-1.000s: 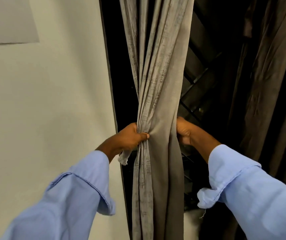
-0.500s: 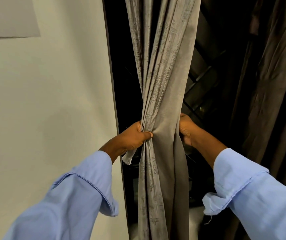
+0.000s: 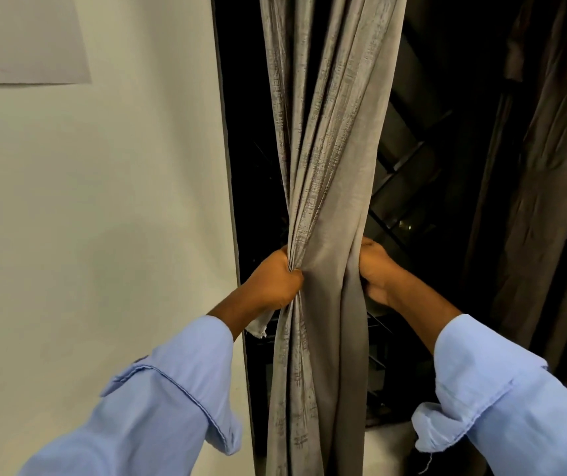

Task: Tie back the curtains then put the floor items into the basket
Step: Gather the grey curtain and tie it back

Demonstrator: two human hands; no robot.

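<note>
Curtain [image 3: 326, 201] first, since only the 1 head view is on offer: the grey panel hangs just right of the pale wall [image 3: 103, 201], in front of a dark window opening, and it is bunched into a narrow rope at about waist height. Compared with 1 second ago, the gathered waist sits a little higher and further right in view, and the folds above it look pulled tighter. I read that as the bundle being cinched, so the tie-back step is under way but not finished.

Left hand [image 3: 273, 281] is clenched on the left edge of the bundle, with a short frayed strip [image 3: 258, 329] dangling below the fist; whether that strip is the tie or a curtain hem I cannot tell. Right hand [image 3: 376, 273] curls round the right edge from behind, its fingertips hidden by the cloth. Both hands are apart, with the bundle between them.

Fabric looks soft and slubby, falling in long vertical pleats, loose again below the grip. A second, darker curtain [image 3: 543, 201] hangs untied at the right. No basket or floor items show.
</note>
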